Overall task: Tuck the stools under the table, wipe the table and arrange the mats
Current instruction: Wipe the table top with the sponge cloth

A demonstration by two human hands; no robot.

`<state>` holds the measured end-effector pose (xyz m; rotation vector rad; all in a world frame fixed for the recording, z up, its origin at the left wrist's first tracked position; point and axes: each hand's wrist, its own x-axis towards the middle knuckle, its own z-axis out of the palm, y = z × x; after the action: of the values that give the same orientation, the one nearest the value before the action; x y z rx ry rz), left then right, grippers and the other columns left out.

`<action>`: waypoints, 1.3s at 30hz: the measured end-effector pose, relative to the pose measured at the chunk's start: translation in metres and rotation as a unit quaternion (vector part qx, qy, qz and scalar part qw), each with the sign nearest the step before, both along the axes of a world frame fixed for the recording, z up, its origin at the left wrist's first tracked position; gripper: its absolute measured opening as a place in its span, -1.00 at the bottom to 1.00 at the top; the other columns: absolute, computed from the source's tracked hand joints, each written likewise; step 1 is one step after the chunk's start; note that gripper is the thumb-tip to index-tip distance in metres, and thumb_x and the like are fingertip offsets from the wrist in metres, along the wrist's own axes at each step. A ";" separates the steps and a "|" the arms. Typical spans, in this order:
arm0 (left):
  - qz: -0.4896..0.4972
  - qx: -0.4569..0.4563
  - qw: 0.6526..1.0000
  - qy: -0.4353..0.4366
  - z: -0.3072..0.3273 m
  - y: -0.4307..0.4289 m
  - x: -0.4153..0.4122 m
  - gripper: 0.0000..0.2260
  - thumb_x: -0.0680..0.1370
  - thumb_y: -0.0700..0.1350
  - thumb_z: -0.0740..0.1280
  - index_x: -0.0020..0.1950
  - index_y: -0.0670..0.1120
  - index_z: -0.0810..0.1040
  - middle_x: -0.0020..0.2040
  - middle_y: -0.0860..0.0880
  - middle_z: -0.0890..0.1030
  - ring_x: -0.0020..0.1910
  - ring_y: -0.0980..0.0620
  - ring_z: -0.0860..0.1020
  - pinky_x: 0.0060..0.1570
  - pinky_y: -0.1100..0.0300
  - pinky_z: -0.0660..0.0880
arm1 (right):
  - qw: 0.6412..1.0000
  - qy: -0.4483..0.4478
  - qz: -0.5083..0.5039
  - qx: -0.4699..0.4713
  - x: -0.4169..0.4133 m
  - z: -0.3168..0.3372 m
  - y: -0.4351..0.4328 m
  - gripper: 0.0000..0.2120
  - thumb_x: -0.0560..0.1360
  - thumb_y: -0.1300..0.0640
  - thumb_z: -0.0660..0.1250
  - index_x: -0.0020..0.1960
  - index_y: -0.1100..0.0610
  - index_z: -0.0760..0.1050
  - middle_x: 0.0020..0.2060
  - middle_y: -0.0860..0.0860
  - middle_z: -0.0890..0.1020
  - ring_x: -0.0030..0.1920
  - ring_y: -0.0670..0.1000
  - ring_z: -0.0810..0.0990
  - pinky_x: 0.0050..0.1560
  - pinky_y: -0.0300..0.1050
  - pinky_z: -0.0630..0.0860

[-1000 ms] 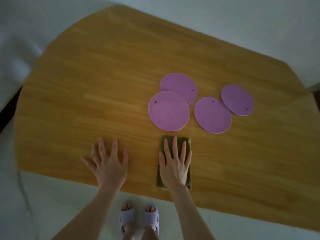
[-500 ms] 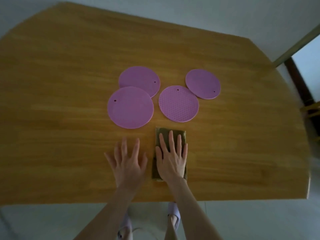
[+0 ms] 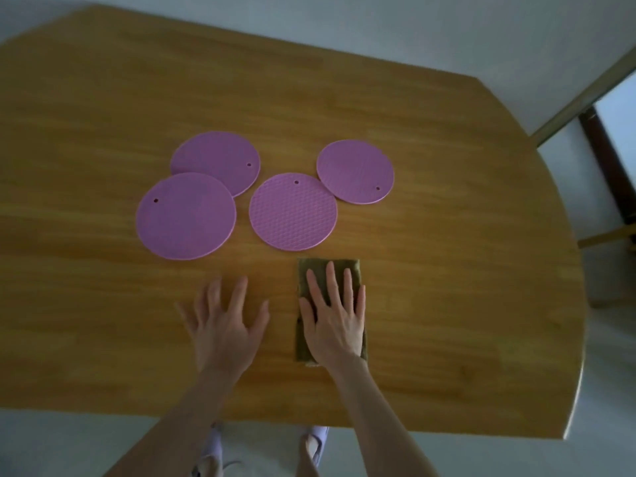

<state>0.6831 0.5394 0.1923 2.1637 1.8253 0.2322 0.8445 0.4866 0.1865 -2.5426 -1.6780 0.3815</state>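
The cloth lay on the table under the flat-fingered, pressing right grip, the left grip splayed empty beside it, and wiping forward could shove the textured mat just ahead.

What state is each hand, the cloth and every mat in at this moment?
Left hand, open, fingers spread, on or just above the table.
Right hand, open, pressing flat on the cloth.
Cloth, lying flat under the right hand.
Front left mat, flat, overlapping the rear left mat.
Rear left mat, flat, partly covered.
Textured mat, flat, uncovered.
Right mat, flat, edge meeting the textured mat.
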 end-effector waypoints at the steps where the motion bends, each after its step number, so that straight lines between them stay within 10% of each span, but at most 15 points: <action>1: -0.013 0.003 1.000 -0.004 0.001 -0.004 0.020 -0.42 0.48 0.28 0.07 0.34 -0.01 0.48 0.37 -0.22 0.38 0.37 -0.27 0.26 0.34 -0.40 0.03 | 1.000 -0.002 -0.008 -0.002 0.021 0.000 -0.003 -0.47 0.58 -0.21 -0.13 0.51 -0.11 0.14 0.51 0.01 0.19 0.50 0.18 0.13 0.46 0.17 -0.04; 10: -0.046 -0.037 0.997 0.051 -0.011 -0.021 0.119 -0.30 0.43 0.40 -0.13 0.49 0.12 0.22 0.55 -0.10 0.07 0.52 -0.15 -0.09 0.36 -0.31 -0.31 | 0.990 0.011 -0.136 -0.039 0.125 0.004 0.025 -0.48 0.61 -0.19 -0.14 0.54 -0.16 -0.17 0.55 -0.05 -0.18 0.52 0.15 -0.26 0.46 0.21 -0.29; 27: -0.013 -0.005 0.999 0.035 -0.002 -0.014 0.151 -0.41 0.47 0.30 0.03 0.38 0.03 0.41 0.47 -0.16 0.25 0.47 -0.21 0.13 0.35 -0.39 -0.13 | 1.000 0.020 0.019 0.014 0.142 0.002 0.035 -0.45 0.58 -0.19 -0.22 0.54 -0.12 0.02 0.55 -0.01 0.04 0.53 0.18 -0.09 0.46 0.21 -0.22; 39: -0.101 0.028 0.994 0.024 -0.001 0.119 0.214 -0.50 0.59 0.19 0.08 0.51 0.11 0.18 0.55 -0.10 0.07 0.51 -0.18 -0.03 0.37 -0.28 -0.28 | 0.994 0.001 -0.109 -0.017 0.213 -0.002 0.081 -0.49 0.62 -0.17 -0.19 0.54 -0.13 -0.16 0.55 -0.05 -0.16 0.52 0.15 -0.26 0.45 0.19 -0.31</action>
<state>0.8968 0.6587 0.1909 2.3926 1.6254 0.1911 1.0576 0.5679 0.1849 -2.7114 -1.3842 0.3978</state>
